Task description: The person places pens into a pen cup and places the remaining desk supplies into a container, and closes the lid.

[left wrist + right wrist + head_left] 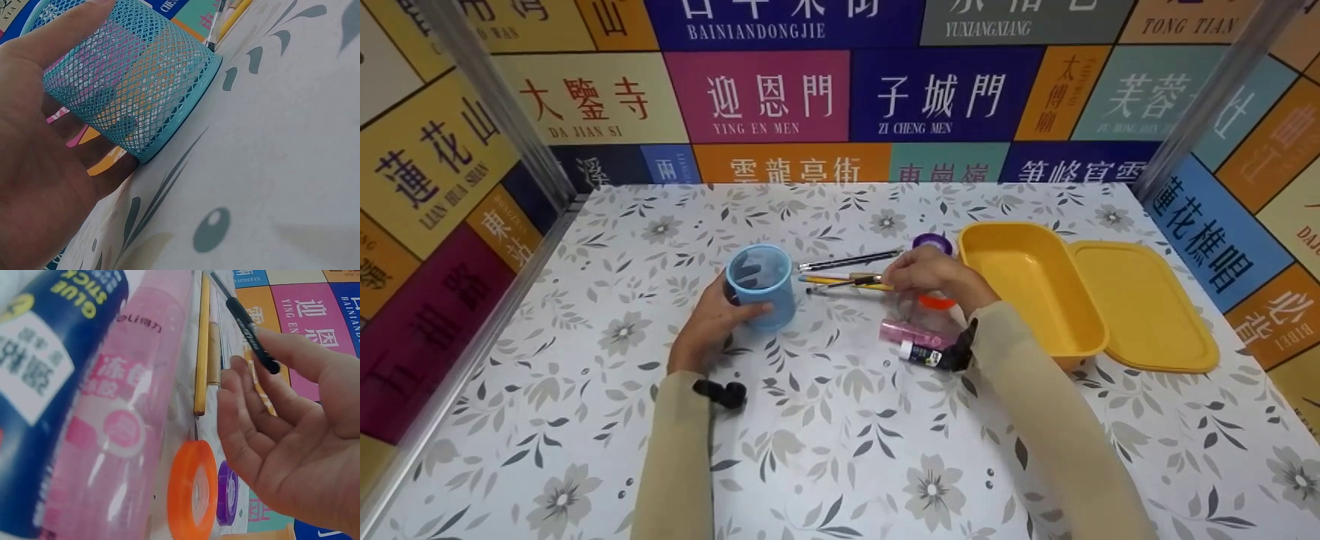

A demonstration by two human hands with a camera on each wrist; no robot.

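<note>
Gripped in the left hand [711, 324] is a blue mesh pen cup [761, 284], held upright on the floral table [840, 450], thumb and fingers curled round its wall; the grip is confirmed in the left wrist view [126, 79]. Pinched between thumb and fingertips of the right hand [934, 274] is a black pen [244, 320], lifted just above a small pile of pencils [840, 281]. A pink tube [911, 332] and a dark glue stick [926, 354] are seen near the right wrist, orange tape [192, 490] and purple tape [932, 241] close by. A yellow box [1031, 289] and its lid [1144, 307] are set to the right.
</note>
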